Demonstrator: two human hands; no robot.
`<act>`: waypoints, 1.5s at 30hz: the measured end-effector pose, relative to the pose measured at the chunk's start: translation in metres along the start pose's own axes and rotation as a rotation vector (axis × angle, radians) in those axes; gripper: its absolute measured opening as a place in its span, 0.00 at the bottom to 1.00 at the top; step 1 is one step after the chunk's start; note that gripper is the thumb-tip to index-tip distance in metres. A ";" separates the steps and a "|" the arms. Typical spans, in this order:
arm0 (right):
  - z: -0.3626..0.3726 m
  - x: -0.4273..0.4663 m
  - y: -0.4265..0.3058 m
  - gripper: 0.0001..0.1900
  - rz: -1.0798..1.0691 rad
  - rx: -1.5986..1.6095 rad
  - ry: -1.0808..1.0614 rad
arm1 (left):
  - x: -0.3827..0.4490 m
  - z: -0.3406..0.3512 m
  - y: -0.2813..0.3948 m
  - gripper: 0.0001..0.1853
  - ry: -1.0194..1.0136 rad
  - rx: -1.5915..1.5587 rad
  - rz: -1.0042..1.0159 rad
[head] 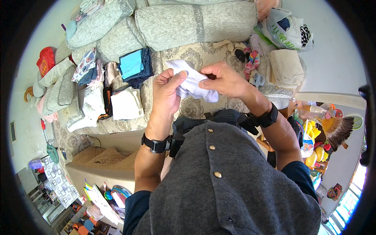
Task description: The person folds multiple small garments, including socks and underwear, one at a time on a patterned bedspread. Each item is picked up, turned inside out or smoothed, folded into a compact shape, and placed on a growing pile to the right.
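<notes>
A small white cloth piece, which looks like a sock (189, 77), is held up in front of me over the patterned sofa cover (188, 110). My left hand (166, 92) grips its left side, thumb pressed flat on the fabric. From the other side, the thumb and bent forefinger of my right hand (227, 80) pinch its right edge. One end of the cloth points up and away; the other droops below my right fingers. Nearest my left hand lies a folded white cloth stack (127, 103). Several small socks (252, 58) lie loose beyond my right hand.
Folded dark jeans with a blue cloth on top (132, 66) sit at the left, beside other folded clothes (91, 100). Grey cushions (176, 26) line the sofa back. On the right are a plastic bag of clothes (289, 30) and folded cream cloth (285, 69).
</notes>
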State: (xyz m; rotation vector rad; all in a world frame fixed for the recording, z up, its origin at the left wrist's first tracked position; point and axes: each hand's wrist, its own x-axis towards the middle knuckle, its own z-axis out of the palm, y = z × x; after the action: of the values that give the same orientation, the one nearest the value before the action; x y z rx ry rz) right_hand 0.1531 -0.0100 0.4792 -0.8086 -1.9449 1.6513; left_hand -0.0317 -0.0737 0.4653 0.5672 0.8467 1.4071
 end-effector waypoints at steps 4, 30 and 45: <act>-0.012 0.008 0.003 0.10 0.129 0.145 0.188 | 0.000 -0.005 0.000 0.09 0.203 0.183 0.015; -0.001 -0.010 -0.032 0.07 -0.412 -0.512 0.061 | 0.011 0.026 -0.002 0.18 0.120 -0.201 -0.338; -0.007 0.007 -0.012 0.10 0.268 0.292 0.140 | -0.007 0.020 -0.003 0.08 -0.316 0.707 0.041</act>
State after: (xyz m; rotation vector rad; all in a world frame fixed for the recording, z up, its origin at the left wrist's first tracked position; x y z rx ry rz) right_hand 0.1505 -0.0013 0.4920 -1.0690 -1.5060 1.9179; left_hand -0.0144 -0.0777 0.4762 1.3124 1.0690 0.9880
